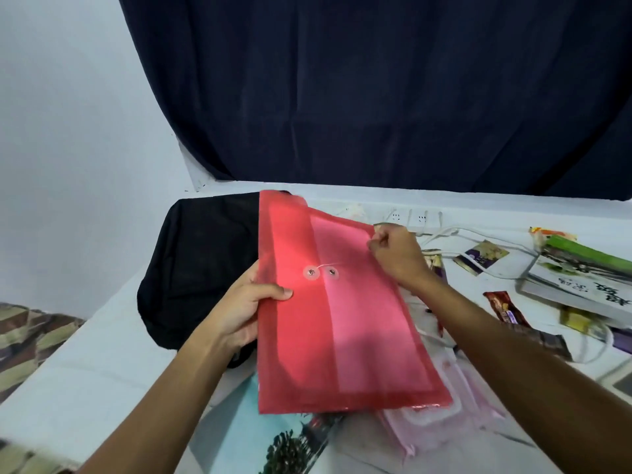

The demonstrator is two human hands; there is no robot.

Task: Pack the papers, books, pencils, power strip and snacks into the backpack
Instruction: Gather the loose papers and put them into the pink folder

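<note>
A person's two bare arms reach over a white table, holding a translucent red envelope folder with a string-and-button clasp. The left hand grips the folder's left edge, thumb on top. The right hand is closed at the folder's upper right edge, fingers pinched together; what they pinch is too small to tell. The folder is tilted up off the table, its far corner overlapping a black backpack that lies flat near the table's far left corner. Bare tabletop lies along the left edge, in front of the backpack. Under the folder's near end lie a pale pink folder and a printed picture sheet. Along the far edge lies a white power strip, its cord looping to the right. Toward the right edge sit snack packets and a stack of books. A dark curtain hangs behind the table.
</note>
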